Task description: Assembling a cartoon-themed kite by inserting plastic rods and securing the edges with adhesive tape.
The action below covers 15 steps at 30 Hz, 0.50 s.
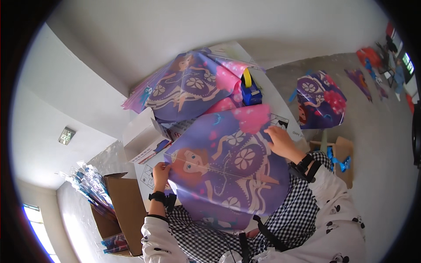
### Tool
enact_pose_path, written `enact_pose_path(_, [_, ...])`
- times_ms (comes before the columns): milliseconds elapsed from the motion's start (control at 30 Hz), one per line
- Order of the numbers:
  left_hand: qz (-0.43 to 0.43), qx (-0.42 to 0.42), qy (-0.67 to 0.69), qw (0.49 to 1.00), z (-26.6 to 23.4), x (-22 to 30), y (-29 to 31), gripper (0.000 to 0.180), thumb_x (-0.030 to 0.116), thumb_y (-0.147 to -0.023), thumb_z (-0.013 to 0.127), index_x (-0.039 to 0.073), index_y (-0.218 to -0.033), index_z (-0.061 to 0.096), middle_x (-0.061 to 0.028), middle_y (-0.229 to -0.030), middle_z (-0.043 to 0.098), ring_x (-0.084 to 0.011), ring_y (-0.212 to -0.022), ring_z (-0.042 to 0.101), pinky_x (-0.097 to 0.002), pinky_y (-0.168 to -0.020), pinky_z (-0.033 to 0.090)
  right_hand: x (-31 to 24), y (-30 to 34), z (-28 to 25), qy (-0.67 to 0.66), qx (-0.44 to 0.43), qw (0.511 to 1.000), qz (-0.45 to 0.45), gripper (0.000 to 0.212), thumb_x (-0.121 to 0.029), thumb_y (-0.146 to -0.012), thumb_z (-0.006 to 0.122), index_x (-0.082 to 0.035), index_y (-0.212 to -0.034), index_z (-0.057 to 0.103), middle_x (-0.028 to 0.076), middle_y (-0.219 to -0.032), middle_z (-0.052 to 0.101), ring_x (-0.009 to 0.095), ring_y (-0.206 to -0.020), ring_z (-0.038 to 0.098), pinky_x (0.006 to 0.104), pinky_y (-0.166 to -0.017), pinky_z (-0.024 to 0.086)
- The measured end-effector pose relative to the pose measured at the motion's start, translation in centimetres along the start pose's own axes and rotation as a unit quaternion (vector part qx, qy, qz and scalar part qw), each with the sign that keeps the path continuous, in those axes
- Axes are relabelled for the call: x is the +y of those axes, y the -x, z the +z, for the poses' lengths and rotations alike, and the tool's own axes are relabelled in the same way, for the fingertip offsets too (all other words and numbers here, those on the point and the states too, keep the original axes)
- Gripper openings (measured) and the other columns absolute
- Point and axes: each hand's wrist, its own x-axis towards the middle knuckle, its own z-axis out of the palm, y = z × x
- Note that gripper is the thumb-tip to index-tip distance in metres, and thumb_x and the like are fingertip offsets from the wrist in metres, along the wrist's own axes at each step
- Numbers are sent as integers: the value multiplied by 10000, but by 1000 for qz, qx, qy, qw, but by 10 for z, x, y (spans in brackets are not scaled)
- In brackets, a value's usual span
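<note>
Hands stretch purple kite (228, 175) taut: my left hand (160, 172) pinches its nine o'clock corner, right hand (280, 141) presses flat at two (keeps sheet spread).

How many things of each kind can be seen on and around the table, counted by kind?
Purple printed kites: 3, one held, one on the table, one on the floor
Blue tape dispenser: 1
White box: 1
Brown cartons: 2, one at the left, one at the right
Total: 7
</note>
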Motion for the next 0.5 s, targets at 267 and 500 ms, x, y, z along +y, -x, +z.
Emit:
enact_pose_path(267, [43,53,6,998,-9,22,27,448,121,-842,714,27,-1248,548,-136,-1047,673,-212,-933,662,-336,-772,541,146,-135,52,-224,150,926,265,238,-125,-831,711,-2,-1017,626,172,-959,691,327,-915,668,392,-786,520])
enact_pose_path(500, [208,239,-97,943,-74,99,7,88,17,-900,608,5,-978,647,-113,-926,666,-229,-818,625,-332,-716,494,162,-178,73,-108,87,927,347,253,-178,-762,770,-3,-921,680,181,-876,707,328,-852,688,404,-746,524])
